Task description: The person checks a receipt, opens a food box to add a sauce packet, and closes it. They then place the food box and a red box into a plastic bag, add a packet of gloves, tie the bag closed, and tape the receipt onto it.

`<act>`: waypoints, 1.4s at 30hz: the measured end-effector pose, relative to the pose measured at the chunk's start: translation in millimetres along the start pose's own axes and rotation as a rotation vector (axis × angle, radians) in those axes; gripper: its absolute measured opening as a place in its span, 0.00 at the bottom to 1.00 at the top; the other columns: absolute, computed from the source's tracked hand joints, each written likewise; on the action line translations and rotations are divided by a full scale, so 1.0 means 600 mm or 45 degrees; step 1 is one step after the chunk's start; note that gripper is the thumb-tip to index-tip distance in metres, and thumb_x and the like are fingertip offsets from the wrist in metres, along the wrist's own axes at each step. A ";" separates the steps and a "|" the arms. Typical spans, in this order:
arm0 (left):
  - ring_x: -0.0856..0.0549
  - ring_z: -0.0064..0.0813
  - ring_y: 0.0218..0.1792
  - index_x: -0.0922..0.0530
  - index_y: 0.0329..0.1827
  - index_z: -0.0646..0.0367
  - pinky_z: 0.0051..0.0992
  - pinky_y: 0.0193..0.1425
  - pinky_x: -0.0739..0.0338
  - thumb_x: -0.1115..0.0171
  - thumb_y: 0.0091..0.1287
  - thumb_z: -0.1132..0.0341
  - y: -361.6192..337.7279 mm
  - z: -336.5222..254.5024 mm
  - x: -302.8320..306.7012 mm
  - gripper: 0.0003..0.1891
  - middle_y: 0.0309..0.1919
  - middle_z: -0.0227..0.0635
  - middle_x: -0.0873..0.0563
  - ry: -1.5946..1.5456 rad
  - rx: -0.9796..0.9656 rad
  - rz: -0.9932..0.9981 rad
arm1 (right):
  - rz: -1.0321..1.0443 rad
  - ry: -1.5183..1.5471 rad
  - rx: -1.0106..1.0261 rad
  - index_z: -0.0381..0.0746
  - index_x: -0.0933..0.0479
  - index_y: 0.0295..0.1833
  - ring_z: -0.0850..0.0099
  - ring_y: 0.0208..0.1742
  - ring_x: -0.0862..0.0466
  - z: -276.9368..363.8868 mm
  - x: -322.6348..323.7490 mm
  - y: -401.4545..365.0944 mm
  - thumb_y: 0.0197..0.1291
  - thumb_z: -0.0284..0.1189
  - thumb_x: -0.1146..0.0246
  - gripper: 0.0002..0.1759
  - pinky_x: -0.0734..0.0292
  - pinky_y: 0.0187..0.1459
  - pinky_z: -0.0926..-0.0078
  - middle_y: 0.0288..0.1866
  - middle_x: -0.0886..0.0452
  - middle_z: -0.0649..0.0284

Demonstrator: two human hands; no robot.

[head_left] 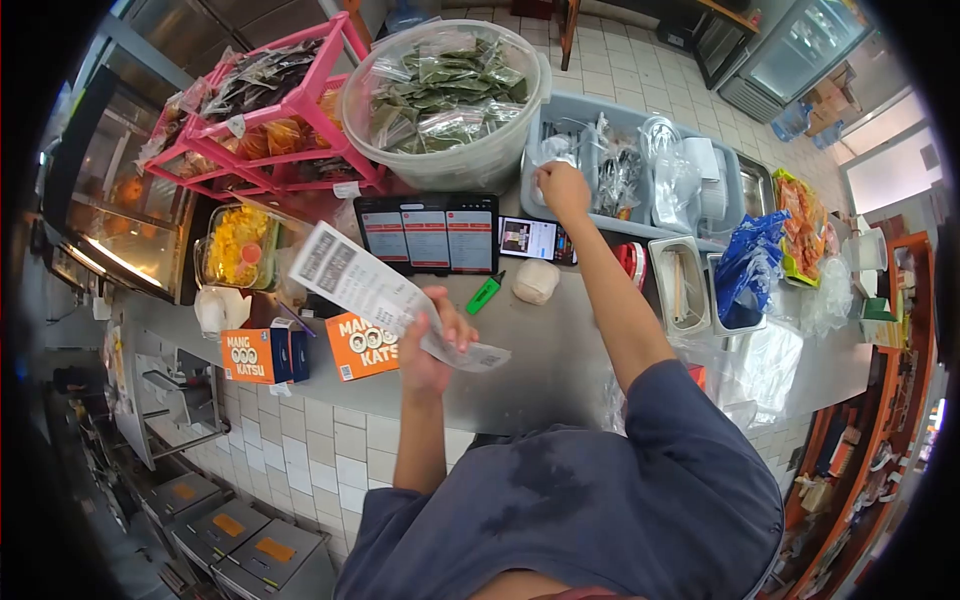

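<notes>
My left hand has its fingers closed on a long printed receipt, held over the metal counter in front of an orange box. My right hand reaches over the near left part of a blue-grey divided bin, which holds plastic-wrapped cutlery and clear lids. Its fingers are curled, and what they hold, if anything, is hidden. Between my arms lie a green marker and a pale wrapped bundle. A tablet and a phone stand behind them.
A large tub of leaf packets and a pink rack stand at the back left. Metal trays, a blue bag and plastic bags are at the right. Another orange box sits at the left edge.
</notes>
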State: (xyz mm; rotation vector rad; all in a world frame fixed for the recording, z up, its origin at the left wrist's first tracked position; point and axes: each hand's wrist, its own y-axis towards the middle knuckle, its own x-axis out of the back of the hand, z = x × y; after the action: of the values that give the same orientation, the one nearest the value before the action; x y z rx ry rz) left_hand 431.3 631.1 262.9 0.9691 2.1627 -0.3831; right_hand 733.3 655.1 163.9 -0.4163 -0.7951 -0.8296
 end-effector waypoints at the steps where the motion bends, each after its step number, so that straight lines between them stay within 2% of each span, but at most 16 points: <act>1: 0.30 0.23 0.22 0.31 0.52 0.56 0.31 0.36 0.27 0.54 0.67 0.55 -0.005 0.014 0.006 0.18 0.21 0.28 0.33 -0.085 0.049 -0.061 | -0.070 0.016 0.005 0.45 0.18 0.36 0.54 0.38 0.18 0.006 0.014 -0.012 0.51 0.42 0.39 0.14 0.25 0.41 0.61 0.33 0.18 0.53; 8: 0.22 0.29 0.34 0.31 0.52 0.59 0.35 0.44 0.25 0.52 0.66 0.59 -0.023 0.155 0.045 0.16 0.28 0.32 0.24 -0.260 0.702 -0.274 | -0.174 0.735 0.027 0.32 0.25 0.38 0.72 0.32 0.18 -0.053 0.091 -0.018 0.54 0.33 0.38 0.13 0.24 0.36 0.74 0.31 0.18 0.57; 12: 0.22 0.32 0.47 0.34 0.54 0.67 0.28 0.52 0.29 0.45 0.63 0.67 -0.045 0.280 0.101 0.19 0.44 0.42 0.22 0.256 0.956 -0.293 | -0.143 1.300 -0.005 0.35 0.33 0.44 0.76 0.33 0.20 -0.052 0.160 -0.077 0.53 0.23 0.37 0.14 0.23 0.38 0.81 0.32 0.19 0.57; 14: 0.25 0.35 0.52 0.39 0.57 0.69 0.29 0.56 0.33 0.40 0.59 0.69 -0.051 0.278 0.078 0.26 0.49 0.45 0.26 0.735 0.378 -0.366 | -0.075 1.444 -0.117 0.34 0.35 0.47 0.75 0.35 0.20 -0.052 0.186 -0.113 0.52 0.22 0.37 0.18 0.24 0.39 0.82 0.35 0.19 0.57; 15: 0.28 0.39 0.54 0.44 0.60 0.70 0.30 0.59 0.36 0.36 0.55 0.70 -0.050 0.252 0.068 0.33 0.51 0.48 0.29 1.493 -0.001 -0.347 | -0.034 1.498 -0.160 0.32 0.36 0.52 0.76 0.36 0.20 -0.057 0.195 -0.131 0.52 0.22 0.37 0.22 0.25 0.39 0.83 0.36 0.19 0.56; 16: 0.28 0.39 0.54 0.44 0.60 0.70 0.30 0.59 0.36 0.36 0.55 0.70 -0.049 0.238 0.048 0.33 0.51 0.48 0.29 1.490 0.010 -0.321 | -0.060 1.495 -0.172 0.32 0.36 0.52 0.76 0.36 0.20 -0.061 0.202 -0.151 0.52 0.22 0.37 0.22 0.25 0.39 0.83 0.36 0.19 0.56; 18: 0.27 0.42 0.51 0.38 0.58 0.69 0.31 0.57 0.35 0.35 0.54 0.68 -0.023 0.160 -0.052 0.30 0.49 0.48 0.27 1.641 -0.571 -0.329 | 0.041 1.544 -0.155 0.31 0.37 0.55 0.77 0.35 0.20 -0.060 0.212 -0.199 0.51 0.21 0.37 0.25 0.25 0.39 0.84 0.36 0.19 0.56; 20: 0.30 0.39 0.55 0.33 0.55 0.67 0.35 0.60 0.39 0.35 0.54 0.67 0.021 0.147 -0.089 0.26 0.52 0.47 0.28 1.505 -0.559 0.055 | 0.130 1.548 -0.116 0.30 0.39 0.58 0.77 0.36 0.20 -0.042 0.221 -0.248 0.52 0.20 0.37 0.28 0.25 0.39 0.84 0.37 0.19 0.58; 23: 0.23 0.34 0.46 0.25 0.45 0.65 0.30 0.51 0.31 0.34 0.55 0.67 0.089 0.159 -0.136 0.17 0.42 0.43 0.22 1.554 -0.728 0.107 | 0.272 1.761 -0.165 0.28 0.37 0.58 0.79 0.40 0.21 -0.032 0.214 -0.299 0.55 0.21 0.39 0.25 0.26 0.42 0.84 0.36 0.21 0.62; 25: 0.19 0.27 0.32 0.21 0.38 0.65 0.23 0.37 0.28 0.35 0.55 0.69 0.107 0.174 -0.120 0.10 0.29 0.37 0.19 1.299 -0.089 0.502 | 0.276 1.660 -0.147 0.29 0.37 0.58 0.80 0.40 0.22 -0.045 0.229 -0.310 0.56 0.21 0.39 0.25 0.26 0.43 0.84 0.36 0.21 0.64; 29: 0.21 0.24 0.23 0.20 0.32 0.64 0.22 0.29 0.28 0.37 0.57 0.71 0.088 0.192 -0.130 0.05 0.19 0.34 0.21 1.250 -0.388 0.577 | 0.317 1.413 -0.196 0.33 0.36 0.60 0.80 0.42 0.23 -0.070 0.253 -0.334 0.55 0.24 0.38 0.27 0.27 0.44 0.83 0.41 0.23 0.66; 32: 0.21 0.19 0.27 0.21 0.41 0.64 0.19 0.30 0.30 0.39 0.61 0.69 0.076 0.177 -0.133 0.09 0.24 0.30 0.20 1.240 -0.186 0.495 | 0.094 1.227 -0.104 0.34 0.39 0.63 0.78 0.51 0.27 -0.067 0.266 -0.354 0.52 0.25 0.35 0.33 0.31 0.51 0.82 0.53 0.29 0.63; 34: 0.22 0.15 0.32 0.25 0.52 0.63 0.15 0.34 0.30 0.42 0.64 0.68 0.068 0.166 -0.136 0.14 0.31 0.27 0.18 0.622 0.418 0.445 | 0.162 1.120 -0.142 0.36 0.43 0.66 0.74 0.61 0.35 -0.068 0.273 -0.366 0.46 0.26 0.30 0.41 0.35 0.57 0.77 0.64 0.39 0.60; 36: 0.20 0.18 0.40 0.33 0.60 0.64 0.16 0.41 0.27 0.45 0.65 0.69 0.062 0.164 -0.126 0.20 0.41 0.31 0.19 0.206 0.630 0.569 | 0.238 1.213 0.338 0.47 0.42 0.66 0.71 0.53 0.29 -0.077 0.266 -0.378 0.43 0.28 0.29 0.44 0.33 0.54 0.70 0.61 0.36 0.61; 38: 0.20 0.22 0.45 0.35 0.60 0.66 0.20 0.47 0.25 0.47 0.66 0.69 0.047 0.153 -0.130 0.20 0.47 0.38 0.21 -0.244 0.763 0.514 | 0.481 1.398 0.332 0.43 0.42 0.66 0.71 0.56 0.31 -0.080 0.266 -0.390 0.44 0.28 0.29 0.42 0.37 0.59 0.68 0.60 0.34 0.62; 42: 0.20 0.27 0.47 0.36 0.60 0.68 0.26 0.49 0.24 0.44 0.62 0.68 0.042 0.121 -0.125 0.24 0.51 0.39 0.23 -0.262 0.825 0.468 | 0.892 1.522 -0.069 0.34 0.27 0.52 0.82 0.39 0.24 -0.062 0.279 -0.411 0.48 0.28 0.32 0.24 0.30 0.36 0.84 0.40 0.21 0.67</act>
State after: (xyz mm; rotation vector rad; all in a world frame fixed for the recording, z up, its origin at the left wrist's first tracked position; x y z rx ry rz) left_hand 520.1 571.1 267.2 1.5676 1.6424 -0.9846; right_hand 627.0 397.1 275.3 -0.1559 0.4808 -0.3088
